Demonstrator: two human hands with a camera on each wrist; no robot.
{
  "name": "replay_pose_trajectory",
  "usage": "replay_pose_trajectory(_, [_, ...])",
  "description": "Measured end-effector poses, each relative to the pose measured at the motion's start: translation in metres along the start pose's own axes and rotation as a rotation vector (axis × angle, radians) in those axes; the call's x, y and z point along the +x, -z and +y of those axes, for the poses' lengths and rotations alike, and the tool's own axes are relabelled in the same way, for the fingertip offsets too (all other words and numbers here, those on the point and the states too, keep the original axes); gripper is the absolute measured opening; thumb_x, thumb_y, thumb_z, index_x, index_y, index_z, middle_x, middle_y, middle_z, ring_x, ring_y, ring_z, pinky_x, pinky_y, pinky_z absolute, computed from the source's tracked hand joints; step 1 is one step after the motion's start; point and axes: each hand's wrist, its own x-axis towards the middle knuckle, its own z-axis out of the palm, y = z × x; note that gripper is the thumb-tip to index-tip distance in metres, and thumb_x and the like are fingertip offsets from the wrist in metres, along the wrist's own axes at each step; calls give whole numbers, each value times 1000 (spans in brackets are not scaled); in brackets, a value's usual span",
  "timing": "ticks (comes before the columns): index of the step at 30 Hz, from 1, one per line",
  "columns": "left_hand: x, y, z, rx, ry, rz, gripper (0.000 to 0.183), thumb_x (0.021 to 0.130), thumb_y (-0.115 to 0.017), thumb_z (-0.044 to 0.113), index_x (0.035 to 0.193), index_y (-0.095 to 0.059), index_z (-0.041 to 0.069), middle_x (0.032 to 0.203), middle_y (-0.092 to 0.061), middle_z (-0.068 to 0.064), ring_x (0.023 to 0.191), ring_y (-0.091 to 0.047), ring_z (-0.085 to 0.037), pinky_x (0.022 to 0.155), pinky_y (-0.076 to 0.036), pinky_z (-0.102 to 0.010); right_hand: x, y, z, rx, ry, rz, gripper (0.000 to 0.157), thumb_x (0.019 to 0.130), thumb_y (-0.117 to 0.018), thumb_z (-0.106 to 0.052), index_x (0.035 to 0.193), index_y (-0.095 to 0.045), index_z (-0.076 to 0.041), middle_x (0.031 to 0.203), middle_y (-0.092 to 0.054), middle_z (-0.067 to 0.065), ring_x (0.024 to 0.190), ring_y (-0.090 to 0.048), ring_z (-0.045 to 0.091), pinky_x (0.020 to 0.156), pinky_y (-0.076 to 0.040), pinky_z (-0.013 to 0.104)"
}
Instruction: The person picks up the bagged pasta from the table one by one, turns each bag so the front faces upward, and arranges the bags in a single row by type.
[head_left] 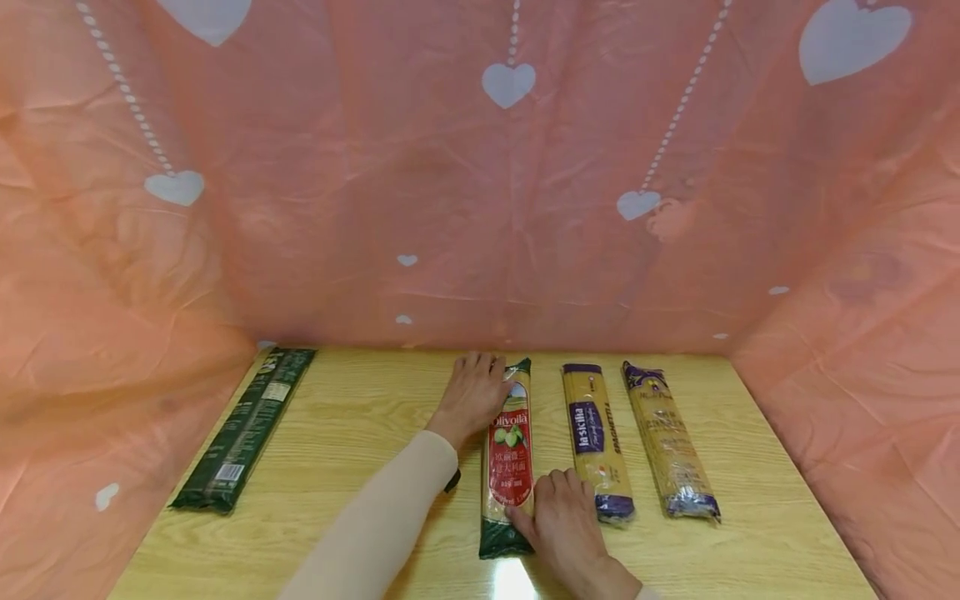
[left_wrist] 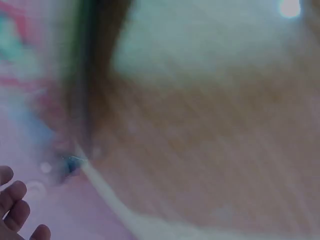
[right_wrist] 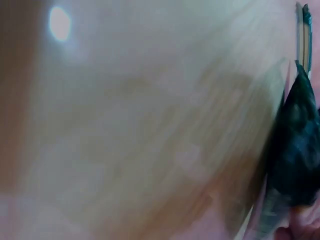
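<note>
A long spaghetti pack [head_left: 509, 454] with a red label and dark green ends lies lengthwise on the table in the head view. My left hand [head_left: 471, 396] is at its far left edge, fingertips right at the upper end; the left thumb is hidden. At the near end, my right hand [head_left: 564, 521] rests along the right edge, its thumb over the pack's face and its other fingers reaching toward the purple-labelled pack. The left wrist view shows several loosely bent fingers [left_wrist: 15, 205]. In the right wrist view, the dark green pack end [right_wrist: 297, 145] stands close to the fingers.
A purple-labelled spaghetti pack [head_left: 588, 425] lies just right of my right hand, and another purple-ended pack [head_left: 671, 442] lies farther right. A dark green pack [head_left: 243, 433] lies at the table's left edge. Pink heart-patterned cloth [head_left: 465, 208] hangs behind the wooden table [head_left: 360, 400].
</note>
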Motion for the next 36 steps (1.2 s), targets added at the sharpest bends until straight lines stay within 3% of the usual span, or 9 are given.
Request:
replay_pose_trajectory(3, [-7,-3,1,-18,11,-61,47,111,-54,36,148,-58,7,142,-61,-12,134,-53,-32,112,-47,-52,5,-3,3,-44,-2,33,54,88,-80,-55,71,-50,-13,72,-47,2,70,-40,22,63,-28,34])
replay_pose_trajectory(10, [-26,-2,8,-58,-23,-214,46,113,-50,40,148,-60,12,150,-58,-8,144,-49,-30,119,-42,-50,7,-2,10,-84,-14,-12,54,89,-78,-57,75,-55,-10,76,-52,6,75,-46,26,66,-35,40])
replay_pose_trajectory(14, [-47,3,11,-103,-67,-308,56,112,-46,48,152,-56,10,158,-52,-11,149,-46,-31,121,-40,-50,-2,5,9,-35,44,-36,52,88,-80,-56,98,-67,-7,99,-64,9,93,-58,29,78,-48,46])
replay_pose_trajectory(17, [-63,8,10,-121,-101,-363,64,111,-43,54,158,-50,11,164,-45,-12,153,-43,-29,123,-38,-48,-10,13,5,58,99,-140,60,94,-74,-55,126,-69,-4,128,-67,12,120,-62,33,95,-53,56])
replay_pose_trajectory(22, [-78,13,9,-116,-159,-481,80,108,-39,65,167,-32,12,174,-28,-8,161,-27,-24,128,-30,-49,-18,18,-2,237,99,-418,74,104,-55,-59,150,-57,0,158,-53,17,148,-47,40,114,-38,68])
replay_pose_trajectory(26, [-81,10,12,-125,-166,-501,87,105,-38,70,169,-25,12,176,-22,-7,163,-21,-22,129,-26,-50,-20,17,-2,287,56,-499,77,107,-48,-59,155,-50,2,164,-44,19,154,-38,40,120,-25,73])
replay_pose_trajectory(36, [-66,-2,21,-74,-172,-466,86,106,-30,70,170,-23,13,177,-19,-5,164,-18,-20,130,-25,-48,-14,13,17,185,57,-413,70,105,-57,-53,152,-54,-1,162,-49,17,151,-45,35,117,-27,76])
